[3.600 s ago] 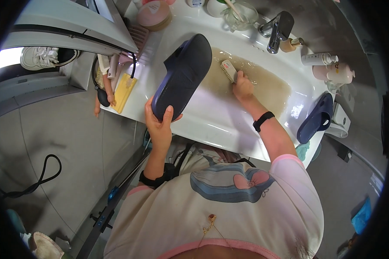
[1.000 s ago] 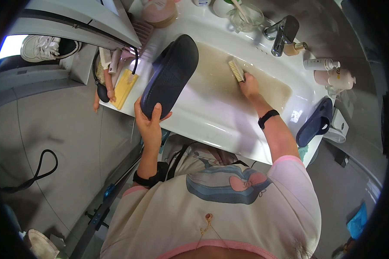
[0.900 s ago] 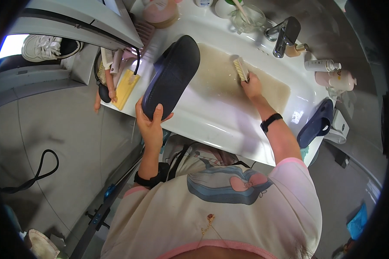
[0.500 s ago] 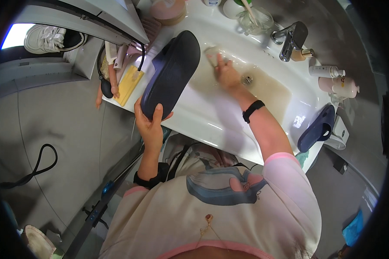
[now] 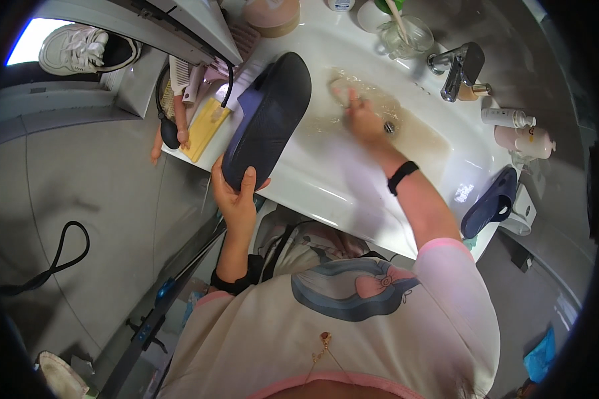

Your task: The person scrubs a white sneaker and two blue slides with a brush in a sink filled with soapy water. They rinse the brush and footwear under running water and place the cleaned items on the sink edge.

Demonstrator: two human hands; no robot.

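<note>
A dark navy slide sandal (image 5: 273, 120) is held upright with its sole toward me. My left hand (image 5: 236, 189) grips it by the lower end, thumb across the sole and fingers behind. Inside the white sink (image 5: 313, 199), my right hand (image 5: 366, 120) is down in the shallow cloudy water (image 5: 412, 136). Its fingers curl at a pale object (image 5: 341, 92), blurred by water and motion, whose kind I cannot make out. A matching navy slide sandal (image 5: 491, 203) lies on the sink's right rim.
A chrome faucet (image 5: 462, 70) rises at the sink's far side, beside a glass bowl (image 5: 409, 36). Pump bottles (image 5: 522, 141) stand along the right rim. On the left ledge lie a yellow bar (image 5: 206, 130) and a comb (image 5: 180, 73). A white sneaker (image 5: 80, 50) sits farther left.
My right hand has shifted slightly right in the picture, and the water around it is more rippled. The sandal in my left hand stays at nearly the same tilt.
</note>
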